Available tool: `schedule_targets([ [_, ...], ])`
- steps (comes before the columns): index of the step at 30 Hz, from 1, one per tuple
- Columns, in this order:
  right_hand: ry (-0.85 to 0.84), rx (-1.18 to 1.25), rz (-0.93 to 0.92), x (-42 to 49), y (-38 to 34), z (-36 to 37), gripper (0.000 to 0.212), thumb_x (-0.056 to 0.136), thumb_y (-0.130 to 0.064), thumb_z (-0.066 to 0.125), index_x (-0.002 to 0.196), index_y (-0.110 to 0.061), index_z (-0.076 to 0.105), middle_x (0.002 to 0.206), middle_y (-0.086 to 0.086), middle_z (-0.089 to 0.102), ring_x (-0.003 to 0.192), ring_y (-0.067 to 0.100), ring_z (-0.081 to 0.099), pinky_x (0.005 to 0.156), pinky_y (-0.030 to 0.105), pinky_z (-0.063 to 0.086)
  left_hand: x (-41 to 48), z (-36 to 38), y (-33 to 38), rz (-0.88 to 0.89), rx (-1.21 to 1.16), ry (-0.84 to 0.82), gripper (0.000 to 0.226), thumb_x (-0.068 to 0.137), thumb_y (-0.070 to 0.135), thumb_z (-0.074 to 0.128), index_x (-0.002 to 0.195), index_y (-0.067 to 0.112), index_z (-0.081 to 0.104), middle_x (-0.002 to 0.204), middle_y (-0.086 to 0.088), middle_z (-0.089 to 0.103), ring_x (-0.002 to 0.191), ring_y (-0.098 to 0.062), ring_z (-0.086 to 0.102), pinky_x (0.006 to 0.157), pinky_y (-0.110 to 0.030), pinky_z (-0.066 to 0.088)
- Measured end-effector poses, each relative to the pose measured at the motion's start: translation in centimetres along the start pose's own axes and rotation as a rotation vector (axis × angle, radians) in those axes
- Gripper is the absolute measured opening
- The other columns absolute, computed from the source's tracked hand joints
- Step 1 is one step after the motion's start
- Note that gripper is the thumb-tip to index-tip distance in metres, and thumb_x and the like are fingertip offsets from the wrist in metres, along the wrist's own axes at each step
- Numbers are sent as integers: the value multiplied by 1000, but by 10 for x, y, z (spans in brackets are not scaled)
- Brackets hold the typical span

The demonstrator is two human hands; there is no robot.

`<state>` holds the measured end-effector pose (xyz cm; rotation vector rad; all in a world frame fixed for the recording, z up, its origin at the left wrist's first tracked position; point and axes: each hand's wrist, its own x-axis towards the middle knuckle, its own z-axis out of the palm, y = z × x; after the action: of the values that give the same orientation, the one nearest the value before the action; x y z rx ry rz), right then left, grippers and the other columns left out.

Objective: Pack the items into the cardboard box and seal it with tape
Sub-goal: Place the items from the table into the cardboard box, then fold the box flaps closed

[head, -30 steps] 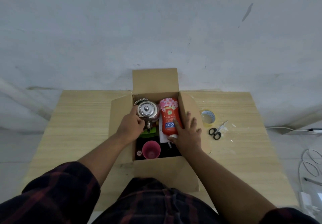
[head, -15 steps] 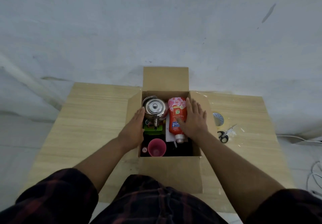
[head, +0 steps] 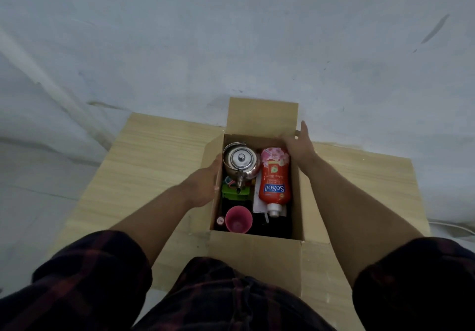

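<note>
Head view: open brown cardboard box [head: 254, 253] is seen at the middle of a light wooden table [head: 144, 166], its far flap standing upright against a grey wall [head: 231, 34]. Inside the box, a shiny steel kettle [head: 240, 162] is placed at the far left with its spout pointed near. A red plastic SoSoft bottle [head: 275, 179] is laid flat along the right side, white cap toward the near end, on top of a white flat item [head: 257, 202]. A green plastic item [head: 230, 192] is partly covered by the kettle spout. A pink plastic cup [head: 237, 218] is set upright at the near left, mouth up, with a small pink round item [head: 220, 220] just beside it on the left. The left hand [head: 204, 185] is pressed flat against the left flap of the box, fingers straight and released, nothing grasped. The right hand [head: 299, 144] is held over the far right corner of the box, just beyond the bottle's far end, thumb raised; it is blurred, so it cannot be told if the flap is gripped. Dark plaid sleeves [head: 84, 274] are seen at the near edge.
</note>
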<state>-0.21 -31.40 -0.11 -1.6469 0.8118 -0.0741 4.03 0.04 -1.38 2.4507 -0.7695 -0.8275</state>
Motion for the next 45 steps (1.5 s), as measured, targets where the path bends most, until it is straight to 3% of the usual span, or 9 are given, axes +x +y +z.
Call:
schedule_targets([
  [5,8,59,-81,-17,25,-20,89,94,-4,76,167,-21,29,145,7,56,116,14,61,74,11,50,0,0,-13,-4,-66,7,118,93,-1,66,163,39,-20,116,-24,67,107,-33,65,91,-39,52],
  [9,-67,-156,-190,-41,63,-24,83,88,5,75,160,-23,45,168,-4,36,151,18,40,112,37,51,1,-2,-6,2,-97,10,118,93,-2,68,166,38,-16,135,-29,64,102,-17,50,98,-52,55],
  [13,-49,-486,-211,-70,98,-20,105,88,-13,74,161,-59,15,177,-5,7,161,28,14,125,55,33,-5,-8,1,-10,-129,5,115,96,4,69,165,44,-14,147,-19,61,125,-35,64,101,-49,57],
  [16,-38,-483,-171,-91,113,-16,108,92,-15,72,162,-60,4,178,2,5,163,27,5,128,59,26,-8,-8,3,27,-45,-12,107,99,8,66,164,48,-10,111,-16,70,95,-27,67,83,-39,59],
  [19,-33,-576,-167,-101,120,-17,110,89,-13,62,162,-59,-7,178,3,7,164,31,0,128,63,19,-12,-5,4,90,43,-25,96,101,8,58,168,40,-4,157,-18,50,98,-28,68,71,-27,45],
  [23,-35,-661,-113,-122,116,-15,104,94,-13,58,164,-51,-9,178,8,0,162,38,7,127,57,22,-14,1,1,118,127,-82,100,101,9,52,164,39,-19,174,10,-17,91,-25,71,69,-40,55],
  [29,-16,-781,-35,-136,109,-7,113,96,-30,64,157,-56,-27,171,18,17,130,48,58,103,56,52,-13,0,-2,143,131,-124,96,104,10,51,165,33,-19,172,7,-27,115,-32,68,86,-46,59],
  [36,89,-1196,186,-168,95,9,110,98,-16,56,162,-27,-32,118,15,69,103,33,71,69,40,46,-3,5,-11,214,165,-137,81,106,2,48,170,20,0,170,-1,-33,163,-30,8,95,-31,47],
  [45,175,-843,515,-197,92,5,83,100,-31,57,168,-17,12,152,24,49,140,39,50,107,47,46,2,0,-22,264,164,-157,72,107,7,51,169,23,18,171,3,-29,161,-28,20,108,-36,49],
])
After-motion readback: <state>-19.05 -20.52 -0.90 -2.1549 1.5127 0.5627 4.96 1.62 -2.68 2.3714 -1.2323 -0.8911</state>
